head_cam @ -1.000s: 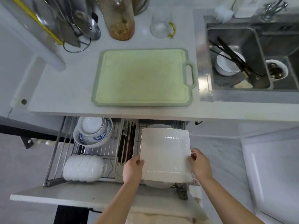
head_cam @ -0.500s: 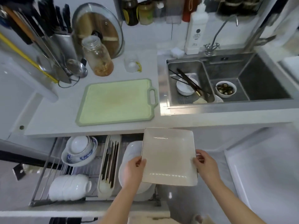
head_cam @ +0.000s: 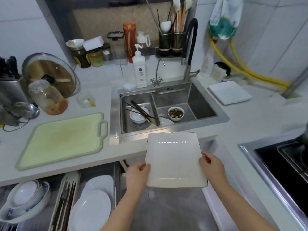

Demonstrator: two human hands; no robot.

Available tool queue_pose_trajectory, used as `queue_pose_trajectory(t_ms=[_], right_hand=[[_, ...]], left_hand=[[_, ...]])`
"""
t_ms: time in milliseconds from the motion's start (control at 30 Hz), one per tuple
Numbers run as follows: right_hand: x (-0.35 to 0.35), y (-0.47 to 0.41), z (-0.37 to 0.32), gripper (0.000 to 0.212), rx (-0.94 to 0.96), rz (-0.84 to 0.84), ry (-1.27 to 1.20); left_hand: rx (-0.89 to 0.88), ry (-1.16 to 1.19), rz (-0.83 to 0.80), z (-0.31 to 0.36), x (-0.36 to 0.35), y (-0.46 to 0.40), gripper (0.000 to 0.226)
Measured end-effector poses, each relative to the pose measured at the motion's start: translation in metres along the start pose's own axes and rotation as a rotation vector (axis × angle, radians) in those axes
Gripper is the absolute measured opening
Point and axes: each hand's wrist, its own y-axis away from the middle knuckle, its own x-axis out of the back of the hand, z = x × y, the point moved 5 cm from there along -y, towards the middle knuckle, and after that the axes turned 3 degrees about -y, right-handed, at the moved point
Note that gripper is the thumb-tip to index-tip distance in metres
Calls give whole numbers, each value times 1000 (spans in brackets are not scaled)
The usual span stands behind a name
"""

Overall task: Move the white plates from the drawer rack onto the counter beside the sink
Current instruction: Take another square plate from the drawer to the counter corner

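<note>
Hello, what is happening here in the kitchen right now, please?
A person is holding a square white plate with both hands, the left hand on its left edge and the right hand on its right edge. The plate is in the air in front of the sink, not set down yet. Another square white plate already lies on the counter right of the sink. More white plates are in the open drawer rack below.

The light is even and bright, with soft shadows. A row of small glare dots lies on the square white plate (head_cam: 175, 160). Edges bend from the wide lens, and the lower left corner is blurred.
</note>
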Motion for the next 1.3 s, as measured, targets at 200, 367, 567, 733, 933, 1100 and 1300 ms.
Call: queue_pose_trajectory(t_ms=[200, 367, 567, 733, 933, 1100, 1300], right_hand=[[51, -34, -9, 26, -3, 95, -27], [77, -66, -18, 30, -42, 177, -77], [95, -112, -29, 36, -76, 288, -151], [100, -146, -40, 34, -71, 352, -170], [111, -180, -47, 30, -112, 402, -277], [132, -219, -47, 36, -126, 418, -278], [159, -259, -39, 26, -173, 400, -265]], left_hand=[[-165, -50, -55, 69, -38, -20, 39], [-255, -91, -114, 115, -69, -54, 34], [-304, -71, -203, 163, -102, -111, 25], [-361, -133, -275, 204, -126, -164, 21], [-363, -128, -341, 247, -159, -204, 22], [-360, -137, -379, 278, -194, -233, 12], [-315, -216, -322, 311, -237, -249, 23]])
